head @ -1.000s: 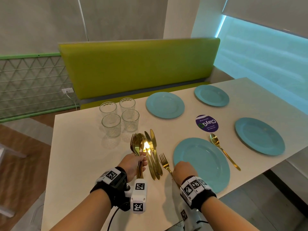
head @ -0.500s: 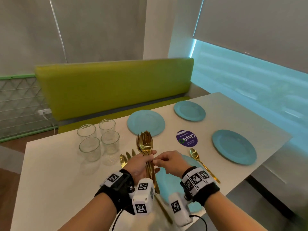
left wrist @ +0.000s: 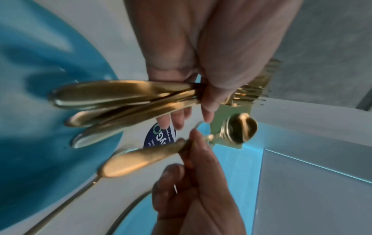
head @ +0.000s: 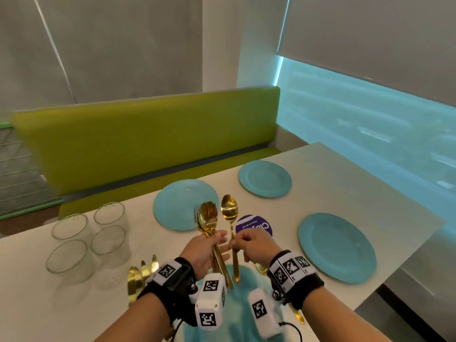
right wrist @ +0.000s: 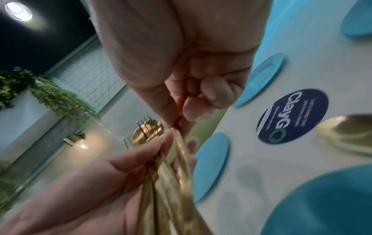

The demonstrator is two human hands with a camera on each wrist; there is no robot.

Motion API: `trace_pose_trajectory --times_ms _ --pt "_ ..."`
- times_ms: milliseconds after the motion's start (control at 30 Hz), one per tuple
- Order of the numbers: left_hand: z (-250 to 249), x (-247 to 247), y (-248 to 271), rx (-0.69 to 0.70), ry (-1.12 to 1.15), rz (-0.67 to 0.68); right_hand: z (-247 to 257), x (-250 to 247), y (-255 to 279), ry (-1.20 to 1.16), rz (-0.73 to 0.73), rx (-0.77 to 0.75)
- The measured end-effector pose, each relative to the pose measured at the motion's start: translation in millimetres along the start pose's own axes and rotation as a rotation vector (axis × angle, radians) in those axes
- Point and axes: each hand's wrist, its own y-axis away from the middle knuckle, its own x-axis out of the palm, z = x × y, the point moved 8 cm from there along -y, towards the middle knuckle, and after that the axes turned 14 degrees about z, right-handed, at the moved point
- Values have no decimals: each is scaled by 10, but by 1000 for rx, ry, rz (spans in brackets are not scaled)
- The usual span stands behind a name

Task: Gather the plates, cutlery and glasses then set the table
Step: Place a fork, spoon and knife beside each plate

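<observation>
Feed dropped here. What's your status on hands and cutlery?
Left hand grips bundle of gold forks and spoons. Right hand pinches single gold spoon, upright beside bundle. Nothing in the way.

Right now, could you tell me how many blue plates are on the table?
4: nearest plate beneath the hands, mostly hidden; one to the right; two by the bench, left and right.

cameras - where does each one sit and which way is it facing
Head: above, facing forward and down at the table; both forearms show.
Left wrist: looks along the left hand holding the cutlery bundle.
Right wrist: looks along the right hand pinching a spoon.
Shared: all show both hands, bundle, purple sticker.
</observation>
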Motion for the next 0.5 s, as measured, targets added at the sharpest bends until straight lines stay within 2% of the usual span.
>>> trace_pose_trajectory --times_ms 200,367,500 --pt "44 338 -544 -46 24 -107 -867 -1121 -40 -2 -118 209" --pt "180 791 -912 -91 7 -123 -1667 -2185 220 225 -259 448" --pt "302 1109 -1184 -118 -2 -101 -2283 -2793 429 421 -300 654"
